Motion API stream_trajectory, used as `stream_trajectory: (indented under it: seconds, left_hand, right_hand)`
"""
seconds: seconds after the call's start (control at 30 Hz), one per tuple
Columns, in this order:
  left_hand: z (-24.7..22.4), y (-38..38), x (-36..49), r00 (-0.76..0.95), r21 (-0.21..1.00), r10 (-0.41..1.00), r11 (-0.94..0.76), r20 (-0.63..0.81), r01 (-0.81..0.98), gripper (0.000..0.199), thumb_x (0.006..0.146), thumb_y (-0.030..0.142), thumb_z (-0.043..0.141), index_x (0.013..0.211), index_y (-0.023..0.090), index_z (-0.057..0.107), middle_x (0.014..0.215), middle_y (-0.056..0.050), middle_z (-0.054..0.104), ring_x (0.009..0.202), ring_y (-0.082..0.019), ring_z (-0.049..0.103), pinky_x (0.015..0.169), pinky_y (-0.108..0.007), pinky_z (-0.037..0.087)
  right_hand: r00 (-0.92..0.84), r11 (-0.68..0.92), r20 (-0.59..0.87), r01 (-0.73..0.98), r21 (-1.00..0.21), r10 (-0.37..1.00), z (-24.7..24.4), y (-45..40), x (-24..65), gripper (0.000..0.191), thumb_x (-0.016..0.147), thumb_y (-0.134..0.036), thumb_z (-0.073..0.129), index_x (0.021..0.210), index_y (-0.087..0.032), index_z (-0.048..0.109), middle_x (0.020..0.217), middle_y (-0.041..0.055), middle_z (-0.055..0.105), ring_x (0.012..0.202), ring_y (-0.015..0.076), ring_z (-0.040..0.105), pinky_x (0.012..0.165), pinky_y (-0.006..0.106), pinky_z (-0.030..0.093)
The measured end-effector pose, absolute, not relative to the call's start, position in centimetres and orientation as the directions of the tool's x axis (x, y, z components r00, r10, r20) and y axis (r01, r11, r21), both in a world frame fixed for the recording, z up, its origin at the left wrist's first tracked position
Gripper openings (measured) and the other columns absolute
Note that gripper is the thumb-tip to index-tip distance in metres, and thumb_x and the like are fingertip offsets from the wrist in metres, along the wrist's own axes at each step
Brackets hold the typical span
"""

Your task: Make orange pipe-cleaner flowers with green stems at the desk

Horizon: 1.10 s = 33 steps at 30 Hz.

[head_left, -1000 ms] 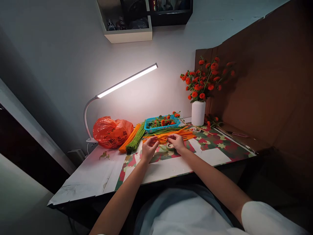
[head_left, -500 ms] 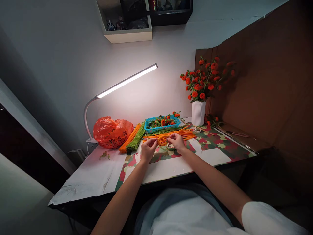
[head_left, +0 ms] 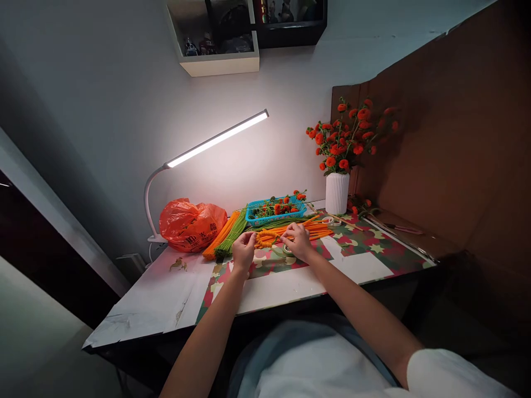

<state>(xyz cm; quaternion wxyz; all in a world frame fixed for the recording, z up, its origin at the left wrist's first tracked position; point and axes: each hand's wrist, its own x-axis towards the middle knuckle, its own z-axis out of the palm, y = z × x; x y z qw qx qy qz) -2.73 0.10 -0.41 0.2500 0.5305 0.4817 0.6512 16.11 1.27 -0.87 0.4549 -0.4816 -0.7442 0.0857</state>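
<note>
Above the table's (head_left: 269, 298) near side, I have my left hand (head_left: 244, 250) and right hand (head_left: 296, 241) pinched closed on a curled orange piece (head_left: 266, 239) between them, with orange stems (head_left: 317, 229) behind it and the blue basket (head_left: 257, 221) of red-orange flowers (head_left: 277, 209) farther back.

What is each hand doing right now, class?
Left hand: fingers pinched together at the orange stem piece.
Right hand: fingers curled at its other end; grip unclear.
</note>
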Motion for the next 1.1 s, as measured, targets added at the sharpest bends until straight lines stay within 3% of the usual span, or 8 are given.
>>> stream_trajectory:
  seconds: [0.37,0.6,0.7,0.8,0.87,0.93,1.0,1.1]
  left_hand:
    - [-0.4,1.6,-4.8,-0.61,0.949,0.745,-0.311,0.271,0.041,0.04,0.068,0.053,0.058,0.078,0.014,0.059,0.066,-0.002,0.059,0.052,-0.011,0.053,0.044,-0.022,0.041]
    - [-0.2,0.9,-4.8,-0.535,0.953,0.816,-0.297,0.22,-0.061,0.024,0.07,0.033,0.058,0.087,0.016,0.061,0.09,-0.009,0.067,0.067,-0.014,0.063,0.05,-0.022,0.047]
    - [0.0,0.2,-4.3,-0.407,0.948,0.861,-0.316,0.305,0.042,0.03,0.073,0.035,0.056,0.095,0.017,0.063,0.1,-0.011,0.067,0.082,-0.019,0.066,0.058,-0.025,0.051]
    - [0.1,-0.5,-3.5,-0.126,0.894,0.893,-0.405,0.432,0.19,0.044,0.072,0.039,0.064,0.11,0.017,0.061,0.112,-0.012,0.065,0.093,-0.022,0.065,0.071,-0.03,0.054]
    - [0.1,-0.9,-3.1,0.059,0.785,0.844,-0.52,0.533,0.336,0.056,0.066,0.036,0.072,0.118,0.02,0.058,0.119,-0.012,0.062,0.101,-0.023,0.062,0.081,-0.034,0.052]
    - [0.0,-1.2,-2.8,0.205,0.63,0.766,-0.625,0.61,0.462,0.053,0.066,0.032,0.074,0.116,0.022,0.06,0.118,-0.01,0.063,0.107,-0.024,0.059,0.089,-0.036,0.048]
    - [-0.2,-1.3,-2.6,0.303,0.517,0.716,-0.676,0.628,0.526,0.034,0.071,0.029,0.069,0.105,0.022,0.066,0.105,-0.008,0.068,0.099,-0.022,0.062,0.088,-0.035,0.048]
    - [-0.6,-1.1,-2.5,0.316,0.47,0.721,-0.659,0.617,0.586,0.013,0.076,0.025,0.061,0.085,0.021,0.068,0.077,-0.004,0.068,0.068,-0.016,0.061,0.068,-0.028,0.049]
  right_hand:
    - [-0.346,0.597,0.502,0.27,-0.756,0.793,-0.4,1.1,16.0,0.019,0.073,-0.022,0.064,0.055,-0.018,0.061,0.082,0.0017,0.053,0.089,0.0185,0.05,0.083,0.033,0.038]
    - [-0.136,0.586,0.579,0.353,-0.73,0.804,-0.8,1.4,16.4,0.02,0.078,-0.022,0.056,0.059,-0.019,0.058,0.072,0.0016,0.053,0.078,0.0176,0.052,0.076,0.031,0.038]
    - [-0.106,0.597,0.608,0.378,-0.707,0.787,-0.9,1.5,16.5,0.019,0.079,-0.02,0.055,0.06,-0.019,0.056,0.072,0.0019,0.055,0.076,0.0176,0.052,0.073,0.03,0.038]
    - [-0.172,0.637,0.631,0.411,-0.652,0.757,-0.8,1.4,16.6,0.018,0.079,-0.019,0.055,0.061,-0.019,0.057,0.073,0.0019,0.058,0.078,0.0175,0.053,0.075,0.03,0.037]
    - [-0.233,0.656,0.63,0.453,-0.604,0.741,-0.7,1.1,16.5,0.017,0.08,-0.019,0.056,0.064,-0.02,0.06,0.075,0.0018,0.062,0.08,0.0178,0.054,0.077,0.031,0.035]
    - [-0.298,0.665,0.608,0.485,-0.568,0.736,-0.6,0.8,16.4,0.015,0.081,-0.02,0.057,0.067,-0.02,0.062,0.077,0.0019,0.064,0.083,0.0182,0.055,0.077,0.032,0.033]
    - [-0.349,0.671,0.581,0.495,-0.551,0.735,-0.6,0.6,16.2,0.013,0.081,-0.02,0.058,0.07,-0.021,0.064,0.078,0.0017,0.065,0.083,0.0182,0.055,0.077,0.032,0.031]
    - [-0.378,0.674,0.563,0.497,-0.547,0.735,-0.8,0.5,16.0,0.013,0.081,-0.02,0.059,0.07,-0.021,0.065,0.075,0.0008,0.065,0.08,0.0178,0.054,0.076,0.033,0.029]
